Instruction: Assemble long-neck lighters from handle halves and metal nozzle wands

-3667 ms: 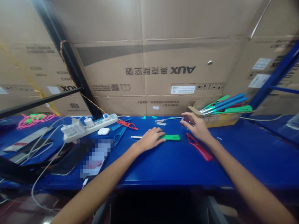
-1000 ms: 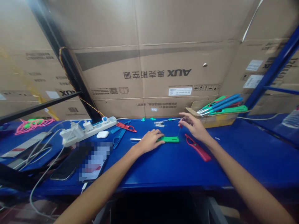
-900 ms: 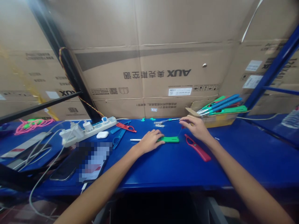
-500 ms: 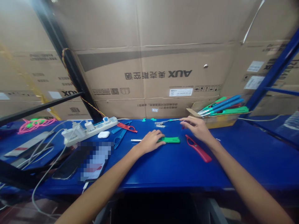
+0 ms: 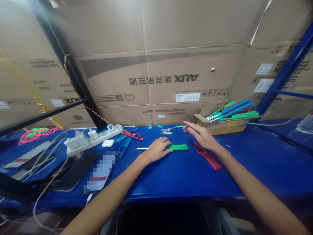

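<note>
A green long-reach lighter (image 5: 179,147) with a metal tube (image 5: 141,149) lies across the blue table. My left hand (image 5: 157,149) rests over its middle, fingers curled around it and pressing it down. Above the right end of the lighter is my right hand (image 5: 199,134), its fingers bent together around a small red part (image 5: 187,133), mostly hidden. A faint thin line runs from there down to the lighter's end. Beside my right hand lies a red lighter shell (image 5: 207,156). Small metal pieces (image 5: 167,131) and green bits (image 5: 159,126) lie beyond.
A cardboard box (image 5: 227,126) of green and blue lighters stands at the back right. Blue (image 5: 125,147) and red shells (image 5: 132,134), a white earbud case (image 5: 108,143), a power strip (image 5: 105,138) and phones (image 5: 101,173) are at left. Cardboard (image 5: 158,65) walls the back.
My right hand has shifted slightly left, its fingers straighter, still over the lighter's right end. My left hand stays on the lighter. The view has moved a little.
</note>
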The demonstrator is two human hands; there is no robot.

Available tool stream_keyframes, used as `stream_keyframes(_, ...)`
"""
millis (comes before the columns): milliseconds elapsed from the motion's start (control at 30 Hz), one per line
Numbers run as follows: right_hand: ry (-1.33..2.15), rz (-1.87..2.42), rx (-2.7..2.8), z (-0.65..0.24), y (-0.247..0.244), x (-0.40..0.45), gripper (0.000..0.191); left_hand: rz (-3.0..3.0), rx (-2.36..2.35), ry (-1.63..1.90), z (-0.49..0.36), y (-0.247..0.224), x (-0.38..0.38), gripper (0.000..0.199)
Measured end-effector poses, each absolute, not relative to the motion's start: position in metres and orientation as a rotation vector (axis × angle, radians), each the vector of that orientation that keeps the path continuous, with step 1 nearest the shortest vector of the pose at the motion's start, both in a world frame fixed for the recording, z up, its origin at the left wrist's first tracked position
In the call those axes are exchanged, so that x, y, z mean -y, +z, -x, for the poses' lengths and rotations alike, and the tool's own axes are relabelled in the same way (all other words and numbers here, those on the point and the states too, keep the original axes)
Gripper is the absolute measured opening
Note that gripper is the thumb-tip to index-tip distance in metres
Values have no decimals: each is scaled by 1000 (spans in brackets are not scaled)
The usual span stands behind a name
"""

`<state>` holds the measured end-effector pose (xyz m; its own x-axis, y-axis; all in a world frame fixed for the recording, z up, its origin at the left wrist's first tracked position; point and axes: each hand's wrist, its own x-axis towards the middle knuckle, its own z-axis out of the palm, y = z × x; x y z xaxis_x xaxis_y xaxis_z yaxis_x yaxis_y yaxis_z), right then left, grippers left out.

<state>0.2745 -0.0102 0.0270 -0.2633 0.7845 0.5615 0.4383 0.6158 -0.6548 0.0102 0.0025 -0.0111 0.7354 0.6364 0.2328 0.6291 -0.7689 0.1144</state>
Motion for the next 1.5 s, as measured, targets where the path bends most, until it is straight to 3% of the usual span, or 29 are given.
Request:
stream_keyframes(267, 481, 974, 1821, -277, 27, 9, 34, -2892, -1037, 415, -10, -12, -4, 38)
stream_keyframes(833, 542, 920, 1868, -275, 26, 9, 42, -2870, -1045, 422, -10, -11, -4, 36)
stream_keyframes(1067, 366, 948, 1873, -278, 29, 9, 31, -2854, -1050, 412, -10, -10, -4, 36)
stream_keyframes(1300, 437, 911, 1942, -278, 31, 10, 41, -2857, -1041, 436, -9, -12, -4, 36)
stream_keyframes(1500, 330, 909, 1949, -281, 33, 10, 31, -2865, -1048, 425, -10, -11, -4, 35)
